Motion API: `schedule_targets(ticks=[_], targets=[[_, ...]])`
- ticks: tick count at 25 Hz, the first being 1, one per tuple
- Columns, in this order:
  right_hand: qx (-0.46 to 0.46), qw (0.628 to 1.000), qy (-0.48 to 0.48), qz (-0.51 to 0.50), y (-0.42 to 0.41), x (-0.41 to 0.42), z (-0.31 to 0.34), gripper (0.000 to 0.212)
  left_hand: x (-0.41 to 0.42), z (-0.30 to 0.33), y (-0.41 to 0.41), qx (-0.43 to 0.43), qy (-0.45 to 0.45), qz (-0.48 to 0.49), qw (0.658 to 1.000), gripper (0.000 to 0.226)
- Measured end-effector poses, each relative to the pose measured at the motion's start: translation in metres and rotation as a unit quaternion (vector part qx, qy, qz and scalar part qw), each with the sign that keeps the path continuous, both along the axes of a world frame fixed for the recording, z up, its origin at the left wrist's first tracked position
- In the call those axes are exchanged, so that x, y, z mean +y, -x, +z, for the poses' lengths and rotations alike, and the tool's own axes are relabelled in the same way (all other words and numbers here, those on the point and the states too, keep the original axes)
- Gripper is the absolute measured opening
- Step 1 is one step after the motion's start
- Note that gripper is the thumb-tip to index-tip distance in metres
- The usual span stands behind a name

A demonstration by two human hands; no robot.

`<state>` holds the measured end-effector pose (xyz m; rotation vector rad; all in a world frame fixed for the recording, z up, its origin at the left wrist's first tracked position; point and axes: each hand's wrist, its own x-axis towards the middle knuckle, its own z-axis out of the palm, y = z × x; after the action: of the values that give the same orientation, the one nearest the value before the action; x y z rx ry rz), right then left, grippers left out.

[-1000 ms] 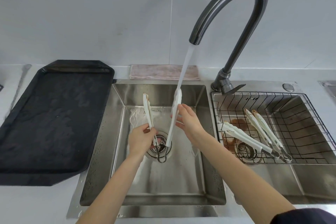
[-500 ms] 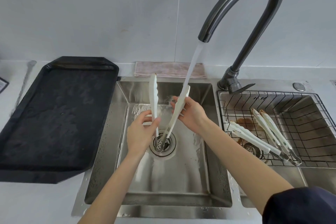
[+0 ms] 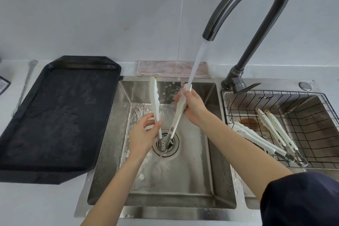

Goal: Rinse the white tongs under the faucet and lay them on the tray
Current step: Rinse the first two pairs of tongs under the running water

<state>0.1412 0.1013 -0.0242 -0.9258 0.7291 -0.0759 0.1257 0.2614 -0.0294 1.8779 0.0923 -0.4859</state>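
White tongs (image 3: 154,101) stand spread in a V over the left sink basin (image 3: 205,185), hinge end down near the drain. My left hand (image 3: 142,137) pinches the left arm low down. My right hand (image 3: 192,108) grips the right arm near its tip. Water runs from the dark curved faucet (image 3: 260,13) and strikes that right tip and my fingers. The black tray (image 3: 55,115) lies on the counter left of the sink, wet and with nothing on it.
A wire basket (image 3: 311,134) sits in the right basin with two more white tongs (image 3: 264,139) lying in it. A folded pink cloth (image 3: 165,69) rests behind the sink. A white wall rises at the back.
My right hand slid up the right arm toward its tip under the stream. The tongs' left arm now stands nearly upright, and my view has come closer.
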Motion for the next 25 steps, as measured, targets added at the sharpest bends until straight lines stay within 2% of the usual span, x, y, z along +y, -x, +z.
schedule_targets(ticks=[3,6,9,11,13,17,21,23,25], targets=[[0.024,0.997,0.076,0.003,0.0,-0.003,0.004,0.017,-0.007,-0.007,0.002,0.065,0.049,0.006,0.997,0.031],[0.009,0.992,0.122,0.027,0.01,-0.007,0.014,0.011,-0.02,-0.01,0.003,0.104,0.064,0.005,0.993,0.01],[0.001,0.983,0.181,0.044,0.03,-0.009,0.015,0.021,-0.038,-0.011,0.004,0.152,0.081,-0.004,0.985,0.023],[0.011,0.967,0.25,0.043,0.042,-0.009,0.01,0.017,-0.05,-0.013,0.008,0.186,0.108,-0.03,0.976,0.02],[0.011,0.953,0.3,0.031,0.05,-0.012,0.006,0.014,-0.059,-0.018,0.012,0.213,0.124,-0.055,0.968,0.03],[0.003,0.943,0.333,0.022,0.055,-0.023,0.007,0.016,-0.075,-0.021,0.013,0.237,0.155,-0.058,0.957,0.04],[0.019,0.929,0.369,0.024,0.059,-0.028,0.008,0.035,-0.086,-0.022,0.007,0.279,0.191,-0.032,0.941,0.037],[0.02,0.926,0.376,0.023,0.061,-0.032,0.007,0.031,-0.089,-0.023,0.004,0.293,0.2,-0.025,0.935,0.034],[0.018,0.933,0.36,0.017,0.063,-0.035,0.007,0.016,-0.092,-0.024,-0.001,0.311,0.214,-0.01,0.926,0.031]])
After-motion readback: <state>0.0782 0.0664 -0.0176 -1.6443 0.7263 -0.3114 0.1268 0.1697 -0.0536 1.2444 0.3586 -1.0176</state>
